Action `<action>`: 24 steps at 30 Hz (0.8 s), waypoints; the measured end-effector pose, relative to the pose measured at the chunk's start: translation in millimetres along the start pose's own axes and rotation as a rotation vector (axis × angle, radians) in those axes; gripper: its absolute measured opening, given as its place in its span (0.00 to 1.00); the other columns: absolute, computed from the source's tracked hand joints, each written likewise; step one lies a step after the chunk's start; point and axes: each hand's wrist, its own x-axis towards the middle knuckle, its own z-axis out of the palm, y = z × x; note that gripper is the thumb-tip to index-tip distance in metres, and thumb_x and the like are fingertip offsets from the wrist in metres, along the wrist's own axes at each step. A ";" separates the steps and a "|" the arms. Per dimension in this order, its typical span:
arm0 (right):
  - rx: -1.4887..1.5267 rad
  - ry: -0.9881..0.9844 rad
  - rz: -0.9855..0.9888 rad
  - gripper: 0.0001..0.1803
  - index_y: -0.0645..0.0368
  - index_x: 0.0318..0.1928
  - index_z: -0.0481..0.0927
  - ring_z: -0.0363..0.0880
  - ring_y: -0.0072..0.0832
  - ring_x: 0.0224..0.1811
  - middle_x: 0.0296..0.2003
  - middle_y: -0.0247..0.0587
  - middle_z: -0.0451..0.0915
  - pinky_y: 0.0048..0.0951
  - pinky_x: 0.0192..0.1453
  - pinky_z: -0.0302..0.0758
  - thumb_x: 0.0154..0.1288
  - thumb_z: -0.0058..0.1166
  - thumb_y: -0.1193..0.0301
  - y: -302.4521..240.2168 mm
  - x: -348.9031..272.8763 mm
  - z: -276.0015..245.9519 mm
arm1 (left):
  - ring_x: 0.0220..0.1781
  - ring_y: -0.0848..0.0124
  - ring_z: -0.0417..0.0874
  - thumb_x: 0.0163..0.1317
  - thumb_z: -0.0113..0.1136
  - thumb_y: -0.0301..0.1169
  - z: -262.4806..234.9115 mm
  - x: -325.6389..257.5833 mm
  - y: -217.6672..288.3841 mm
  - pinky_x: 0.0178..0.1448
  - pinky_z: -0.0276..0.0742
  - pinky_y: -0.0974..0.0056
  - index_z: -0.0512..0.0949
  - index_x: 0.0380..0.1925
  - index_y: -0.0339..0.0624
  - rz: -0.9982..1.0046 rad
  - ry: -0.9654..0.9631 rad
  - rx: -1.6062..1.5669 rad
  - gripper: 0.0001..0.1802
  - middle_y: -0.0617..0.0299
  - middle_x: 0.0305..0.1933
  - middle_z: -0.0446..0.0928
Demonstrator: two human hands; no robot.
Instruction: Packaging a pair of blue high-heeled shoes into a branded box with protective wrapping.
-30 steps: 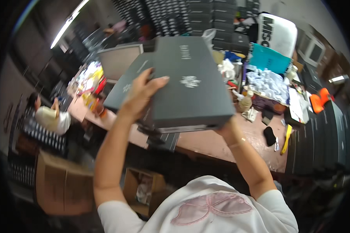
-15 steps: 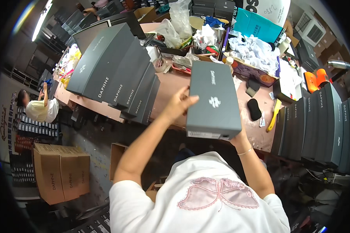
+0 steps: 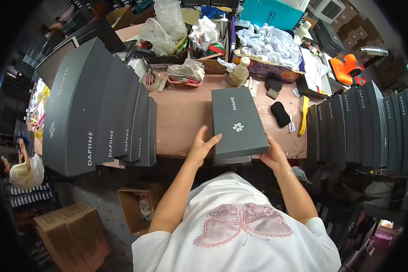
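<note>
A dark grey rectangular box (image 3: 238, 122) with a small white emblem on its lid lies on the pinkish worktable (image 3: 183, 113), its near end at the table's front edge. My left hand (image 3: 201, 147) grips the box's near left corner. At the near right corner, my right hand (image 3: 273, 155), with a thin bracelet on its wrist, holds the box's edge. A white sheet shows under the box's near end.
A stack of grey boxes (image 3: 95, 109) leans at the left, and a row of upright grey boxes (image 3: 358, 124) stands at the right. Plastic bags, bottles, a teal box (image 3: 276, 13) and crumpled paper crowd the back. A yellow tool (image 3: 303, 115) and black pads lie right. Cardboard cartons sit on the floor.
Both hands brought the grey box down from head height and set it flat on the table in front of me.
</note>
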 end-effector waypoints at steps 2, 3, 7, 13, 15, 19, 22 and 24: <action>0.102 0.325 -0.157 0.11 0.52 0.42 0.76 0.78 0.21 0.34 0.33 0.27 0.78 0.29 0.39 0.76 0.69 0.53 0.60 43.2 6.2 25.9 | 0.76 0.55 0.51 0.56 0.66 0.52 -26.7 1.4 18.1 0.75 0.47 0.50 0.52 0.70 0.37 0.129 -0.062 0.041 0.51 0.47 0.73 0.53; 0.098 0.352 -0.219 0.09 0.51 0.40 0.75 0.77 0.21 0.33 0.31 0.26 0.77 0.30 0.37 0.76 0.67 0.56 0.61 65.7 11.9 33.3 | 0.77 0.54 0.47 0.55 0.66 0.54 -46.2 4.3 27.8 0.75 0.45 0.48 0.50 0.71 0.39 0.195 -0.096 0.063 0.53 0.46 0.75 0.49; -1.258 -0.205 -0.307 0.21 0.58 0.43 0.72 0.78 0.35 0.34 0.35 0.39 0.76 0.36 0.39 0.76 0.52 0.68 0.69 130.8 20.6 82.7 | 0.72 0.49 0.59 0.57 0.66 0.50 -99.3 17.7 37.8 0.70 0.59 0.47 0.46 0.72 0.44 0.269 -0.275 0.277 0.52 0.45 0.74 0.51; -2.161 0.633 -0.860 0.22 0.58 0.45 0.73 0.77 0.49 0.44 0.46 0.53 0.75 0.43 0.47 0.75 0.49 0.65 0.70 65.6 11.9 35.7 | 0.60 0.47 0.72 0.55 0.61 0.24 -155.8 14.9 -19.2 0.63 0.68 0.53 0.60 0.65 0.35 0.364 0.191 1.129 0.36 0.39 0.60 0.69; -1.986 0.503 -0.454 0.18 0.57 0.43 0.73 0.77 0.50 0.42 0.43 0.52 0.76 0.45 0.43 0.75 0.52 0.62 0.71 80.5 8.5 -13.3 | 0.56 0.51 0.76 0.55 0.64 0.28 -124.9 8.5 -11.4 0.62 0.70 0.56 0.69 0.59 0.36 0.574 -0.028 0.965 0.30 0.43 0.55 0.74; -1.875 0.404 -0.243 0.09 0.57 0.40 0.73 0.78 0.50 0.38 0.36 0.51 0.76 0.47 0.37 0.75 0.57 0.55 0.73 50.1 2.8 14.4 | 0.49 0.61 0.81 0.57 0.64 0.32 -40.5 -19.7 9.0 0.55 0.76 0.62 0.79 0.47 0.37 0.157 -0.773 0.486 0.18 0.50 0.48 0.78; -1.776 0.099 -0.480 0.08 0.58 0.38 0.74 0.78 0.47 0.40 0.36 0.49 0.77 0.42 0.40 0.75 0.56 0.54 0.74 48.3 22.8 80.9 | 0.57 0.56 0.76 0.60 0.60 0.35 31.0 -24.9 -14.0 0.62 0.71 0.59 0.74 0.54 0.36 0.255 -1.220 0.528 0.23 0.48 0.55 0.75; -1.733 -0.250 -0.686 0.11 0.58 0.38 0.75 0.77 0.46 0.38 0.35 0.47 0.78 0.39 0.41 0.75 0.52 0.57 0.76 55.8 37.1 108.5 | 0.61 0.56 0.72 0.61 0.59 0.31 78.1 -12.4 -49.5 0.65 0.66 0.57 0.73 0.54 0.38 0.523 -1.032 0.434 0.21 0.48 0.58 0.71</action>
